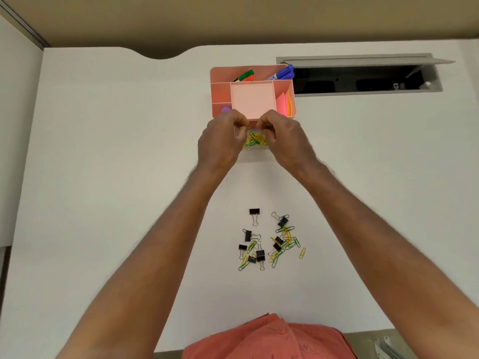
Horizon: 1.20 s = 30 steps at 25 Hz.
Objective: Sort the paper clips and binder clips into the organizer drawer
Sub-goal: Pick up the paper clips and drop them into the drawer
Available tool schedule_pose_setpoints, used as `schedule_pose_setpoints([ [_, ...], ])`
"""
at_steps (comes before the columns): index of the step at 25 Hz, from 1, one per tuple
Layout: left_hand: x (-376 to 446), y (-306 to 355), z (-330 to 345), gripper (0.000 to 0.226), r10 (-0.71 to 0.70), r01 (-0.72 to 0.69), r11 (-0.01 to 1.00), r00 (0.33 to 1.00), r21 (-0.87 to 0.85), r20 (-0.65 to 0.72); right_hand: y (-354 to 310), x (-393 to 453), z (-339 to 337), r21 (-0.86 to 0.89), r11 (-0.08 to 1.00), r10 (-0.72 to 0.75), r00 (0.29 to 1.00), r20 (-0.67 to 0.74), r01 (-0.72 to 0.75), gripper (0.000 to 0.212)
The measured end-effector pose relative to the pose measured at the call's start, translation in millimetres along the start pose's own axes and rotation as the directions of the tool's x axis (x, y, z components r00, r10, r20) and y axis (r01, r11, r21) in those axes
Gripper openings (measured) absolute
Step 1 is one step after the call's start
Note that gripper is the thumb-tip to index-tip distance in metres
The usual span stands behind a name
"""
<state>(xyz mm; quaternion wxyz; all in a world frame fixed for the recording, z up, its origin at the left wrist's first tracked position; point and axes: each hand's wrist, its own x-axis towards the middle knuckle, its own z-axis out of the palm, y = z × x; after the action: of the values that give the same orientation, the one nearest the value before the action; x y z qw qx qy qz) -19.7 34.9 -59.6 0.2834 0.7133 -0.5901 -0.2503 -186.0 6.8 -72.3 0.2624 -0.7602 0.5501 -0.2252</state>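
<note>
A pink desk organizer (220,99) stands at the far middle of the white desk. Its small drawer (255,149) is pulled out toward me and holds yellow and green paper clips (255,140). Both hands hover over the drawer with fingers pinched together. My left hand (220,141) appears to pinch a yellow paper clip at its fingertips. My right hand (282,138) is closed beside it; what it holds is hidden. Nearer me lies a loose pile of black binder clips (254,211) and yellow and green paper clips (285,242).
Markers (283,72) and sticky notes (283,103) fill the organizer's upper compartments. An open cable hatch (363,76) lies in the desk at the back right. My orange shirt (269,340) shows at the desk's near edge.
</note>
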Motion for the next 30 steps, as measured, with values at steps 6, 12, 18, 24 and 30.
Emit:
schedule_pose_setpoints([
  [6, 7, 0, 24, 0.019, 0.101, -0.113, 0.95, 0.993, 0.292, 0.055, 11, -28, -17, 0.155, 0.988, 0.026, 0.982, -0.188, 0.004, 0.018],
  [12, -21, 2, 23, 0.021, 0.163, -0.161, 0.951, 0.987, 0.265, 0.015, 33, -111, -15, 0.313, 0.924, 0.277, 0.948, -0.156, -0.219, 0.02],
  [18, -129, -13, 28, 0.015, 0.118, -0.144, 0.977, 0.979, 0.157, 0.165, 53, -220, 5, 0.122, 0.9, 0.416, 0.908, 0.038, -0.418, 0.022],
  [24, -246, -55, 41, 0.007, -0.088, 0.066, 0.993, 0.967, 0.099, 0.24, 49, -267, 16, -0.085, 0.936, 0.352, 0.9, 0.256, -0.342, 0.073],
  [30, -285, -68, 56, 0.039, -0.073, 0.019, 0.984, 0.952, 0.179, 0.298, 35, -255, 29, -0.185, 0.94, 0.333, 0.895, 0.298, -0.288, 0.089],
])
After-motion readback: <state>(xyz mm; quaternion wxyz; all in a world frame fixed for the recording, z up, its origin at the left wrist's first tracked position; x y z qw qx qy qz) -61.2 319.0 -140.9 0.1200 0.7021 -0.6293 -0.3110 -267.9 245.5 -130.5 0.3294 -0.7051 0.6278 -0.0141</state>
